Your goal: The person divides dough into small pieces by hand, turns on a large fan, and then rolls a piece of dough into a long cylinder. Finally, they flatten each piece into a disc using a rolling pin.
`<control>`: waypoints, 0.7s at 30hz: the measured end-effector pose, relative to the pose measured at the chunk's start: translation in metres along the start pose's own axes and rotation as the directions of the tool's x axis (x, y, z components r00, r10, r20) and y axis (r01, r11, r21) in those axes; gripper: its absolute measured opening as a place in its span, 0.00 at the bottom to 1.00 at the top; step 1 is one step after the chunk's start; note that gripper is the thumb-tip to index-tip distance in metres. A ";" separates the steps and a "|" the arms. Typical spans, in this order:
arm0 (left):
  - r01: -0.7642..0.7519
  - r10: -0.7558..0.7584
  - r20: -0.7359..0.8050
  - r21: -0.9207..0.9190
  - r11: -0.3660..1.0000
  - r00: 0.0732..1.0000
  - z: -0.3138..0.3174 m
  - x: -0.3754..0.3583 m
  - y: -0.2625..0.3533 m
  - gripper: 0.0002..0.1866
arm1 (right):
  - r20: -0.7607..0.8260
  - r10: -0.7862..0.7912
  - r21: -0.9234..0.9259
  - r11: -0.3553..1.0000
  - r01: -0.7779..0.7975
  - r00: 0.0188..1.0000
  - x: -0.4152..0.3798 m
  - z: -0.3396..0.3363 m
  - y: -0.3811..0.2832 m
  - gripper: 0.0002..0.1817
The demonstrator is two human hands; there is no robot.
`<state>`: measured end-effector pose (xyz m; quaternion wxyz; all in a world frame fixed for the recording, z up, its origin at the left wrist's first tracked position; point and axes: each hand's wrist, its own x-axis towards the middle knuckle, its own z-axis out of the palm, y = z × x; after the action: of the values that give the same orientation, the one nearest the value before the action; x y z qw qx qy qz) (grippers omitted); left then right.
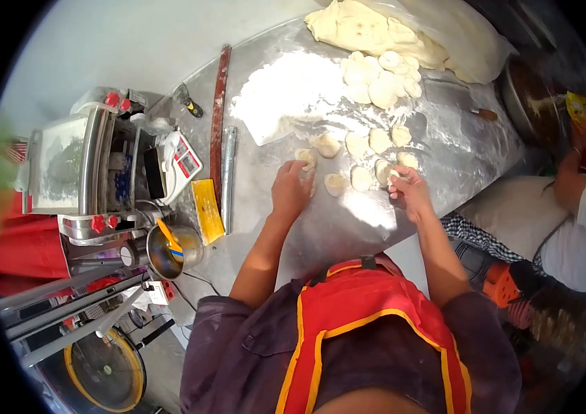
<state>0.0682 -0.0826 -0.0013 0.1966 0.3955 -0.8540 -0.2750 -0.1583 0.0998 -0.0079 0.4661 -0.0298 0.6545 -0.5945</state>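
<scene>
Two short rows of round dough pieces lie on the floured metal table. At the left end of the rows my left hand has its fingers on a dough piece, bent over its near side. My right hand is at the right end, its fingers closed in a pinch on a small dough piece that they partly hide. Farther back are a heap of dough rounds, a white spread of flour and a large dough mass.
Left of the dough lie a red-brown stick, a metal rod, a yellow box, a scale and a dough-rolling machine. A scraper and metal bowl are right. Another person's arm shows at far right.
</scene>
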 end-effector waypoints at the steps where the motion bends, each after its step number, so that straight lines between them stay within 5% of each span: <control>1: -0.028 0.028 -0.001 -0.036 0.999 1.000 0.003 0.005 0.003 0.13 | -0.021 -0.031 -0.016 0.999 0.030 0.999 0.007 -0.003 -0.003 0.16; 3: -0.089 0.090 0.002 -0.111 0.990 0.996 0.011 0.016 0.018 0.12 | -0.064 -0.105 -0.071 0.992 0.101 0.992 0.018 -0.002 -0.011 0.15; 9: 0.408 0.032 0.554 -0.650 0.641 0.832 0.047 0.031 0.069 0.18 | 0.278 -0.325 -0.433 0.798 0.420 0.904 -0.002 0.038 -0.025 0.17; 15: 0.688 -0.050 0.727 -0.623 0.373 0.685 0.068 0.020 0.056 0.16 | 0.291 -0.428 -0.598 0.617 0.512 0.856 -0.020 0.047 -0.006 0.17; 21: 0.845 -0.092 0.840 -0.531 0.058 0.534 0.052 0.004 0.055 0.16 | 0.346 -0.457 -0.516 0.637 0.573 0.819 -0.020 0.046 0.004 0.11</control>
<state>0.0055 -0.0401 -0.0068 -0.0144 0.3614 -0.3174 -0.8766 -0.1154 0.0782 0.0069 0.3002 -0.4160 0.7253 -0.4591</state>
